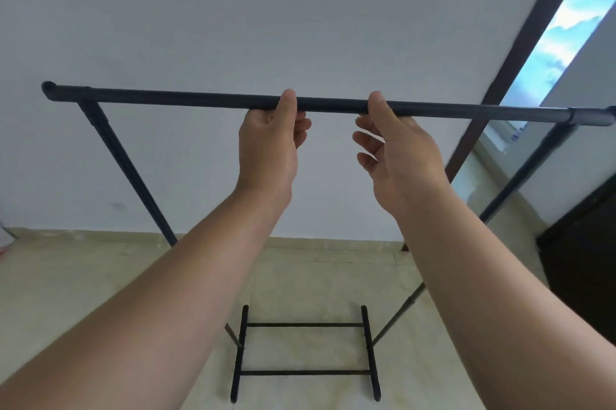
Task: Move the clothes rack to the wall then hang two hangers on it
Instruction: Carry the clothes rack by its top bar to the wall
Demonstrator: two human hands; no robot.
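The black clothes rack (166, 98) stands in front of me, close to the white wall (300, 26). Its top bar runs across the view at hand height, its two slanted legs reach down to a black base frame (305, 324) on the floor. My left hand (270, 142) holds the middle of the top bar, thumb on the near side and fingers curled behind. My right hand (400, 149) is just to its right: the thumb rests on the bar and the fingers are spread loosely below it. No hangers are in view.
A dark brown door frame (520, 52) rises at the right, with a bright opening (566, 29) beside it. Dark furniture (583, 259) stands at the right edge. Beige floor tiles (83, 276) lie under the rack.
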